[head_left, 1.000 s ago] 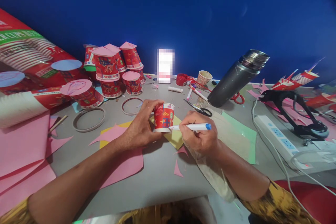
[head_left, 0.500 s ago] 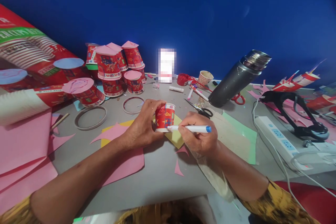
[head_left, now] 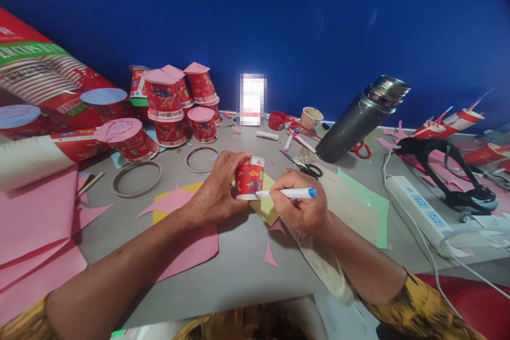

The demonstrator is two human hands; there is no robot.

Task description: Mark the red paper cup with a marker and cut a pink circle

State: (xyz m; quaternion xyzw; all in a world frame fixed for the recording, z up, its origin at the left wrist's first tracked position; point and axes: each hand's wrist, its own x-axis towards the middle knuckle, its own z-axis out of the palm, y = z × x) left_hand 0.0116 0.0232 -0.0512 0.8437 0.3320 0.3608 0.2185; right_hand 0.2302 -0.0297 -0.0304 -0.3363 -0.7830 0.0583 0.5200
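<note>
A small red paper cup (head_left: pixel 247 179) with blue and yellow drawings is upside down or upright, I cannot tell which, with a white band at its lower edge. My left hand (head_left: pixel 219 188) is wrapped round its left side, thumb low and fingers at the top. In my right hand (head_left: pixel 302 202) is a white marker with a blue end (head_left: pixel 292 193), gripped like a pen. Its tip meets the cup's lower right side. Beneath the cup and right hand lies a yellow paper sheet (head_left: pixel 263 211), partly hidden.
Cups with pink paper tops (head_left: pixel 162 94) stand stacked at the back left. Pink sheets (head_left: pixel 35 218) lie at the left. Black-handled scissors (head_left: pixel 305 166) and a dark flask (head_left: pixel 354 125) are beyond my right hand. A power strip (head_left: pixel 422 212) with cables lies at the right.
The marker and my right hand have shifted very slightly left along the cup. My left hand keeps the same hold on the cup.
</note>
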